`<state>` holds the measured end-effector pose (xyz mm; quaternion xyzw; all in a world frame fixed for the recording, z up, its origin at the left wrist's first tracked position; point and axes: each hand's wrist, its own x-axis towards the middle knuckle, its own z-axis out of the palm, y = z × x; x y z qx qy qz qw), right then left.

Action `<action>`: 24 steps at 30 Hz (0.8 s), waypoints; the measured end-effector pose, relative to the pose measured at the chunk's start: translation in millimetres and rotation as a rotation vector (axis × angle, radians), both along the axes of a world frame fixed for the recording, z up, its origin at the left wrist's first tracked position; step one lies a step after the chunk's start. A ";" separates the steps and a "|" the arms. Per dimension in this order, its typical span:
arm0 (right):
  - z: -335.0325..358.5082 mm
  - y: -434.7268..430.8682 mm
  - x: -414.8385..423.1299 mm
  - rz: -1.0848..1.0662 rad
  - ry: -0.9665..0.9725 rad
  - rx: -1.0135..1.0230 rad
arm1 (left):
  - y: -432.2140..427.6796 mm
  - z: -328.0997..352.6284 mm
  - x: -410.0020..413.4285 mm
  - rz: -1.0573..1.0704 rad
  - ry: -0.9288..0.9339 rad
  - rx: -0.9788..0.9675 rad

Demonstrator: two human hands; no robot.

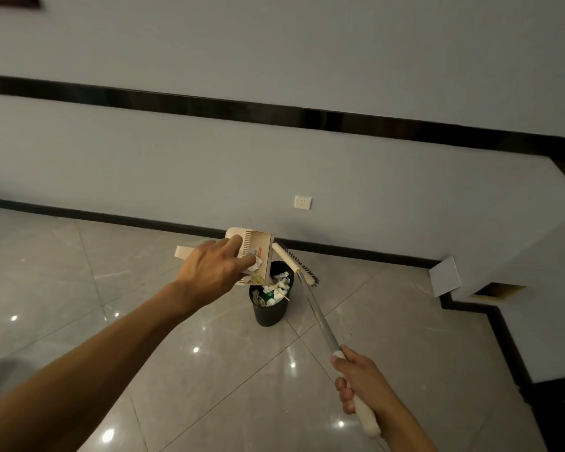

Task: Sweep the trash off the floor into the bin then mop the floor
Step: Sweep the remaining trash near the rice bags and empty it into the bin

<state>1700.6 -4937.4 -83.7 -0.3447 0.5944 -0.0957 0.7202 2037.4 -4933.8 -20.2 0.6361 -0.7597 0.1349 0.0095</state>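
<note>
My left hand [214, 269] grips a cream dustpan [258, 247] and holds it tilted over a small black bin [269, 311]. Crumpled white paper [256, 262] and small scraps lie at the pan's lower lip, right above the bin. The bin holds white and green trash [274, 290]. My right hand [361, 384] is closed around the cream grip of a broom handle [317, 313]. The broom head [299, 265] with dark bristles rests behind the bin, near the wall.
Glossy grey floor tiles [209, 370] spread around the bin. A white wall with black skirting [356, 256] runs behind it, with a socket [303, 202]. A stepped white ledge [519, 305] with black trim stands at the right, a white panel [444, 277] leaning on it.
</note>
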 end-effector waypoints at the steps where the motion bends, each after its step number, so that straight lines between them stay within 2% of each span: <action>1: -0.8 0.3 -0.3 0.000 -0.004 0.001 | -0.5 1.2 0.9 -0.008 -0.003 -0.001; 12: -1.4 6.2 -9.8 -0.066 -0.020 -0.007 | 3.3 -3.2 15.1 -0.275 -0.098 0.022; 18: -1.9 10.9 -26.8 -0.128 -0.017 -0.017 | 11.6 -0.8 18.6 -0.333 -0.162 0.026; 24: 3.7 12.8 -41.4 -0.139 -0.025 -0.019 | 17.0 0.3 5.9 -0.319 -0.149 0.019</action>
